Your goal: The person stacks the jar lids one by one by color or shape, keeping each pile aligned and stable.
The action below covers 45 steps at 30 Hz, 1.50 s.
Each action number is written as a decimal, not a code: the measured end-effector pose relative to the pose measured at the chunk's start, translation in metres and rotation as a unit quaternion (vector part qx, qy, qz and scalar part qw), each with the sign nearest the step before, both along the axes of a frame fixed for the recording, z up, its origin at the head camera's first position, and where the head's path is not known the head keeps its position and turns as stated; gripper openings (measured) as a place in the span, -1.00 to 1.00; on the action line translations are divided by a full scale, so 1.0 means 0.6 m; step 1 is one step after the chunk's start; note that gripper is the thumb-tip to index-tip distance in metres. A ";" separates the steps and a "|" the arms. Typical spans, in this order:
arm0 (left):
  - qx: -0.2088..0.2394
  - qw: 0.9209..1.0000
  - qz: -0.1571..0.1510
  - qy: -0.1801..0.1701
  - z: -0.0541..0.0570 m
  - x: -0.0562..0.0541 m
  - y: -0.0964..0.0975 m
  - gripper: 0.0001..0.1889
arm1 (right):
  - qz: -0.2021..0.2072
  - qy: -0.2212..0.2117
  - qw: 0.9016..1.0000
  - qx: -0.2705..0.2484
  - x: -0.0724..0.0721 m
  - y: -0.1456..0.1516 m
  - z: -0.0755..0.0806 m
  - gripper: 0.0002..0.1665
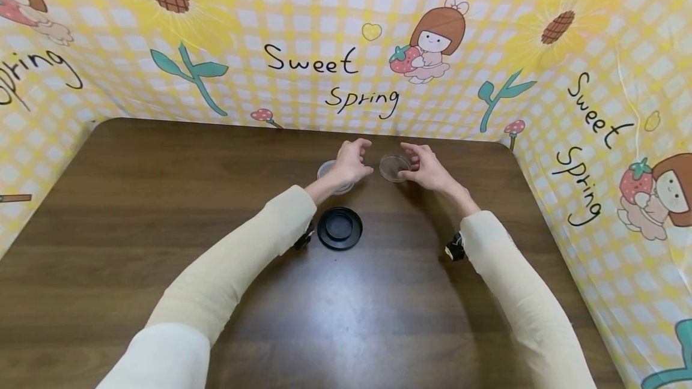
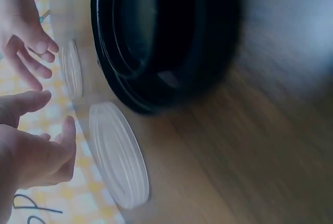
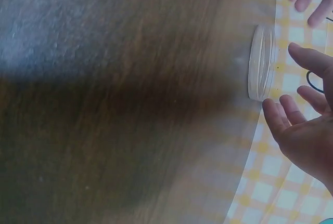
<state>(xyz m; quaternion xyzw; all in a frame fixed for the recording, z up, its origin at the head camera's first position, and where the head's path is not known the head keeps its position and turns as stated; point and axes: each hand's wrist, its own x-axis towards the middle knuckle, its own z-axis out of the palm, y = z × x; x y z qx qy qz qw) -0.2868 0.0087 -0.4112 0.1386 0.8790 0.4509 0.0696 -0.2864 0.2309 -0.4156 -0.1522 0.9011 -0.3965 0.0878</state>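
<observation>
My left hand [image 1: 350, 162] is over a whitish translucent round dish [image 1: 326, 169], partly covering it in the head view; its fingers are bent loosely around nothing. In the left wrist view that shallow dish [image 2: 118, 156] lies flat below the fingers. Right of it lies a clear round dish [image 1: 390, 168]. My right hand [image 1: 429, 168] is beside this one, thumb and fingers spread apart, fingertips near its rim. The right wrist view shows the clear dish [image 3: 261, 63] standing on the table below the spread fingers.
Nearer to me lies a black round dish [image 1: 340, 229] with a raised ring in its middle. The brown wood table [image 1: 162, 197] is bordered at the back and sides by yellow checked cloth [image 1: 303, 101].
</observation>
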 end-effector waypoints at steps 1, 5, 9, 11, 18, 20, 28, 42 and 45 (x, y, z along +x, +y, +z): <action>-0.008 1.000 0.000 -0.002 -0.002 -0.002 0.005 -0.34 | -0.001 -0.002 1.000 0.006 0.000 0.000 0.000 -0.13; -0.020 1.000 0.003 -0.016 -0.008 -0.009 0.018 -0.32 | -0.002 -0.015 1.000 0.014 0.000 0.002 0.003 -0.10; -0.010 0.999 0.003 -0.032 -0.012 -0.013 0.020 -0.31 | 0.001 -0.026 1.000 0.013 -0.003 0.007 0.005 -0.08; -0.007 0.999 0.001 -0.038 -0.014 -0.015 0.022 -0.31 | 0.003 -0.034 0.999 0.012 -0.005 0.009 0.004 -0.07; -0.033 0.999 -0.011 -0.027 -0.020 -0.025 0.039 -0.29 | 0.011 -0.057 0.998 0.016 -0.011 0.004 -0.004 -0.05; -0.045 0.999 -0.013 -0.028 -0.020 -0.027 0.047 -0.29 | 0.008 -0.050 0.998 0.026 -0.012 0.000 -0.004 -0.04; -0.082 0.996 0.002 -0.035 -0.015 -0.028 0.067 -0.25 | -0.005 -0.017 0.999 0.045 -0.017 -0.013 -0.005 -0.09; -0.082 0.996 -0.002 -0.028 -0.031 -0.021 0.085 -0.32 | -0.032 -0.018 0.998 0.045 -0.006 -0.003 -0.017 -0.16; -0.072 0.997 0.003 -0.034 -0.031 -0.020 0.085 -0.33 | -0.033 -0.019 0.998 0.042 -0.005 -0.002 -0.017 -0.17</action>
